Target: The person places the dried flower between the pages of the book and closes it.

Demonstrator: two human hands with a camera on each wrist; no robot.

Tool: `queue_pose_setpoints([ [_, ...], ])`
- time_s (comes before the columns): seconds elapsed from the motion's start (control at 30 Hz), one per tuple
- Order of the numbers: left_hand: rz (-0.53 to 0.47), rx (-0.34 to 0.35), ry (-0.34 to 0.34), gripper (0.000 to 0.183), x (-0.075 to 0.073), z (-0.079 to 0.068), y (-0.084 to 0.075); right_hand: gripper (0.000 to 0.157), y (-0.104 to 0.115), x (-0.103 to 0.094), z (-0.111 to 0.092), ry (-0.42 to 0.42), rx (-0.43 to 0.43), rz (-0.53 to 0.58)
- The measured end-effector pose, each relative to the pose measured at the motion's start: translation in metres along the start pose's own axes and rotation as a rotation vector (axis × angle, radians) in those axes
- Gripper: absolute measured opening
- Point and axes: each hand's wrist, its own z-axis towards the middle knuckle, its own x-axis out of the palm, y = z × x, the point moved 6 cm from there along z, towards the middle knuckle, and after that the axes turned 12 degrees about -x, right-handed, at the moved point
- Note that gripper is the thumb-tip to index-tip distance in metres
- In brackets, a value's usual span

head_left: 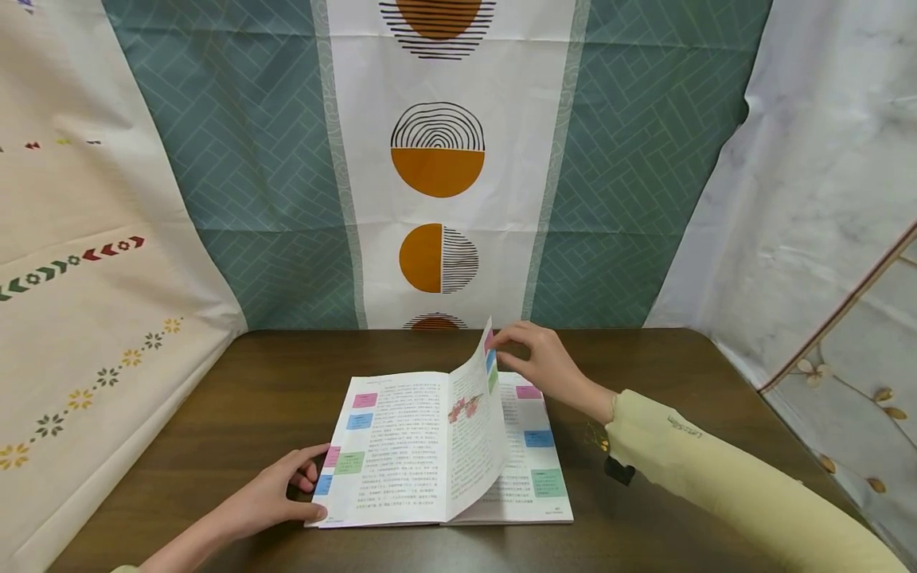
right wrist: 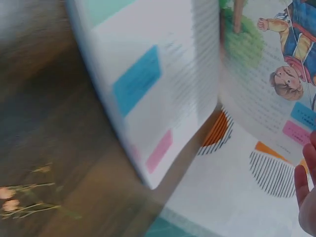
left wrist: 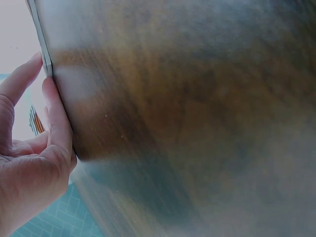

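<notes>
An open book [head_left: 397, 446] with coloured boxes along its margins lies on the brown table. My left hand [head_left: 282, 485] holds the book's left edge near the lower corner; in the left wrist view the thumb and a finger [left wrist: 58, 116] meet at that edge. Above the right half, my right hand [head_left: 540, 362] pinches the upper outer edge of a raised page [head_left: 476, 430], which stands up from the spine in a curve. In the right wrist view, that page's other face [right wrist: 266, 74] carries a drawn figure, and fingertips [right wrist: 301, 182] show beside it.
The dark wooden table [head_left: 236, 414] extends around the book. Behind it hangs a patterned cloth [head_left: 444, 175], with a cream cloth [head_left: 86, 318] at the left and a marbled one [head_left: 802, 199] at the right. A dark object [head_left: 619, 471] hangs by my right sleeve.
</notes>
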Motion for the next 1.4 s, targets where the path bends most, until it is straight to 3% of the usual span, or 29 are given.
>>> queue_pose_setpoints([
  [0.3, 0.005, 0.018, 0.002, 0.089, 0.001, -0.001, -0.001, 0.011, 0.016, 0.022, 0.035, 0.015, -0.068, 0.017],
  [0.77, 0.004, 0.032, -0.009, 0.088, 0.004, -0.001, -0.002, 0.008, 0.045, 0.083, 0.083, 0.163, -0.197, -0.057],
  [1.4, -0.016, 0.075, 0.009, 0.087, -0.001, -0.002, -0.004, 0.013, 0.058, 0.161, 0.110, 0.413, -0.172, -0.054],
])
